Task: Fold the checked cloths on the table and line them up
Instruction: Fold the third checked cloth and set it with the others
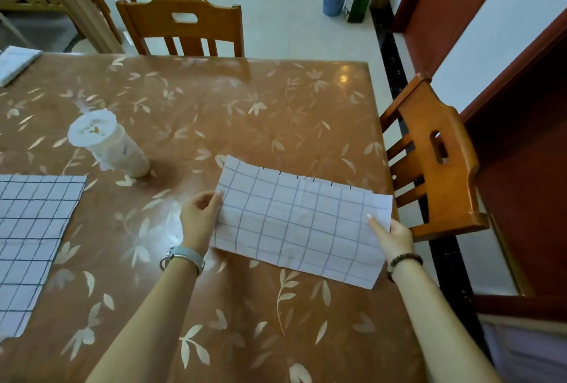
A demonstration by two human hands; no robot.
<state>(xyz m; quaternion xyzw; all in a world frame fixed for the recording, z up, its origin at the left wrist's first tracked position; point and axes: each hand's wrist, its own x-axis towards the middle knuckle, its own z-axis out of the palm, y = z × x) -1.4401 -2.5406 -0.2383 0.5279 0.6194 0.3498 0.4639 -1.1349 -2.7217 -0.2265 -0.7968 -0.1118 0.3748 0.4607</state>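
Pinching both short ends of the folded checked cloth (297,223), the left hand (199,214) and right hand (395,237) hold it taut, fingers clamped on fabric, probably squaring the next fold. It's right of the lidded cup (107,146); the unfolded checked cloth (30,229) lies left of it.

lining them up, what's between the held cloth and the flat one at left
In the head view, only bare table and the left hand lie between held cloth and flat cloth.

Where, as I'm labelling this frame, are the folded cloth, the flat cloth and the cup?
folded cloth (300,223), head view, middle of top layer.
flat cloth (30,241), head view, visible middle.
cup (118,151), head view, upper side wall.
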